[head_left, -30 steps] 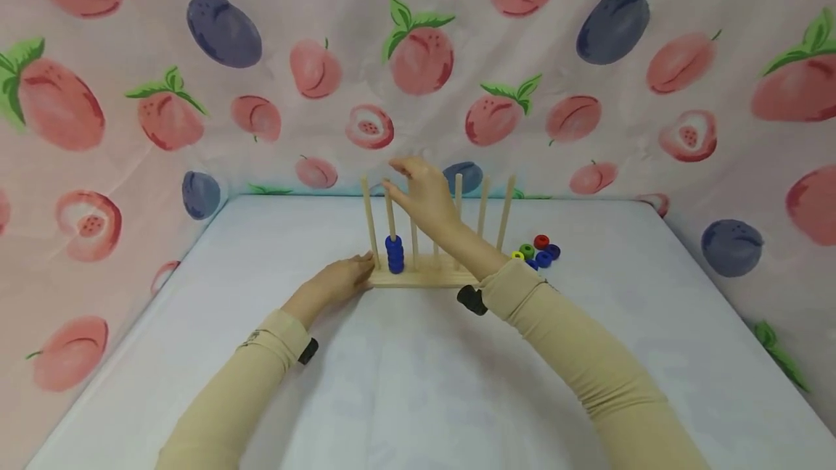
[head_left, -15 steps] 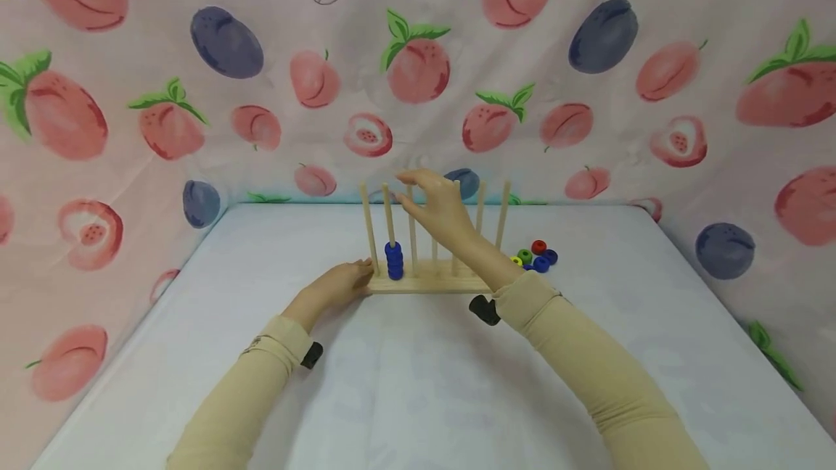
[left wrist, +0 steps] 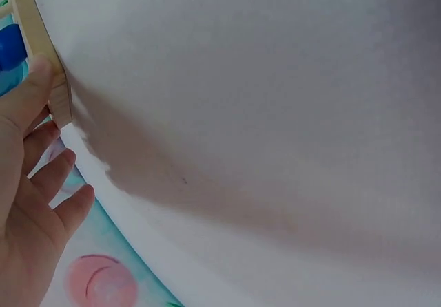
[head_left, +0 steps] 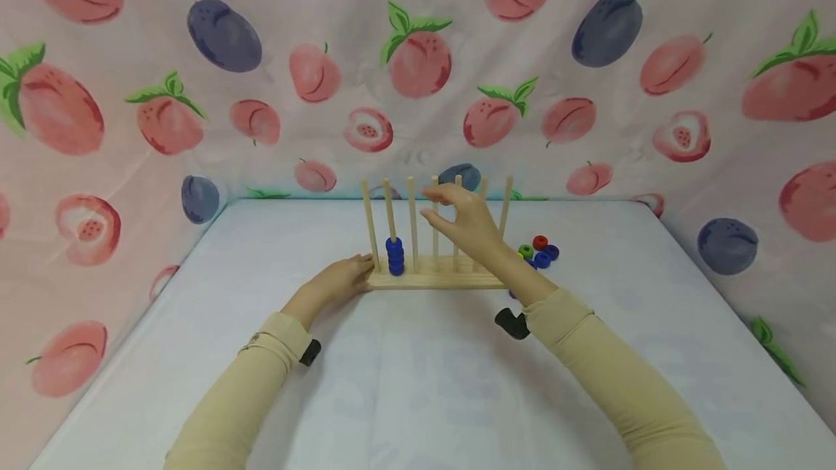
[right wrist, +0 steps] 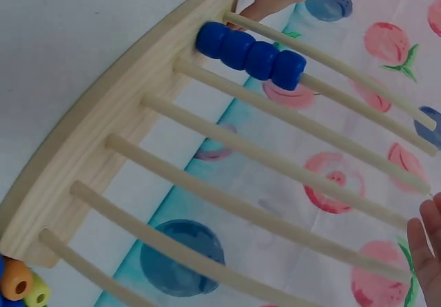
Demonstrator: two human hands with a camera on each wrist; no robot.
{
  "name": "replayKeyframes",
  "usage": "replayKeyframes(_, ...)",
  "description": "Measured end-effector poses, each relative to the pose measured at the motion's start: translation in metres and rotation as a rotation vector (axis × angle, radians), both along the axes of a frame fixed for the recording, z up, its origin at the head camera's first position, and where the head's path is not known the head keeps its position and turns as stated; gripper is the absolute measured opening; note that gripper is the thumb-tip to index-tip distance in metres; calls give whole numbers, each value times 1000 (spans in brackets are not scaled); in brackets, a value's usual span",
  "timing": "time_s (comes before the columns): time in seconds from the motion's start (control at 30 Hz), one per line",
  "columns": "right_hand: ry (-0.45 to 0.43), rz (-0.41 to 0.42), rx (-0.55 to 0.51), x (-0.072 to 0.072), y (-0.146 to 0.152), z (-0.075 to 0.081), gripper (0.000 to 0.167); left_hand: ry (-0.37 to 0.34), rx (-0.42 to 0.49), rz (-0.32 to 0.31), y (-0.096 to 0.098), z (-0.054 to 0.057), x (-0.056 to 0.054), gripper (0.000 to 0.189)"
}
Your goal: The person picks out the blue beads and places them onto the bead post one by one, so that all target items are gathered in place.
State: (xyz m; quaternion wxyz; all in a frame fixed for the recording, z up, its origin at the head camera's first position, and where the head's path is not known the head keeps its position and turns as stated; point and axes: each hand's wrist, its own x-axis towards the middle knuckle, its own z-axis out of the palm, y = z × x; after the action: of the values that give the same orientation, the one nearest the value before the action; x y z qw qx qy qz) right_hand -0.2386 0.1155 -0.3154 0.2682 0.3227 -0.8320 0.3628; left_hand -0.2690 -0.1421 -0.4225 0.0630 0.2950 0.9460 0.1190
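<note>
A wooden peg rack (head_left: 434, 281) stands upright on the table with a row of tall thin pegs. Several blue beads (head_left: 395, 257) are stacked on its second peg from the left; the right wrist view shows these blue beads (right wrist: 249, 54) threaded down to the base. My left hand (head_left: 334, 285) grips the left end of the base, its thumb (left wrist: 34, 87) on one face and the index finger partly hidden behind. Near the tops of the middle pegs, my right hand (head_left: 466, 220) hovers with thumb and fingers apart, holding nothing.
Loose beads lie by the rack's right end, among them a red bead (head_left: 540, 242), a green bead (head_left: 526, 252) and a blue bead (head_left: 542, 260). An orange bead (right wrist: 15, 279) shows in the right wrist view. A fruit-patterned cloth (head_left: 418, 122) hangs behind the table.
My right hand has moved right, away from the second peg toward the middle pegs, with its fingers still apart. The left hand and the stacked blue beads have stayed in place.
</note>
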Motion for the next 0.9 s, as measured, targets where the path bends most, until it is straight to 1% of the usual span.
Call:
replayKeyframes(0.07,-16,31,15,1,6,-2,31,9,0,-4,0,0,0,54)
replayKeyframes(0.1,-31,64,20,1,10,-2,32,10,1,-1,0,0,0,54)
replayKeyframes(0.2,-113,179,12,-2,22,-4,37,17,-3,0,0,0,-1,54)
replayKeyframes(0.27,-174,228,15,-4,31,-5,41,13,-2,2,-1,-1,-2,54)
replayKeyframes(0.3,-201,236,14,-5,35,-6,43,5,0,4,-1,-2,-2,54)
replayKeyframes(0.4,-244,230,25,-2,46,-9,44,-8,6,3,0,-3,-1,54)
replayKeyframes(0.5,-254,215,54,0,58,-13,44,-10,5,-6,2,-3,0,54)
replayKeyframes(0.6,-279,200,90,1,70,-18,42,4,6,-20,4,-2,1,53)
replayKeyframes(0.8,-398,167,167,0,92,-29,39,7,-14,-6,3,-2,2,53)
replayKeyframes(0.9,-434,137,195,-2,104,-35,38,11,-21,-6,1,-3,0,53)
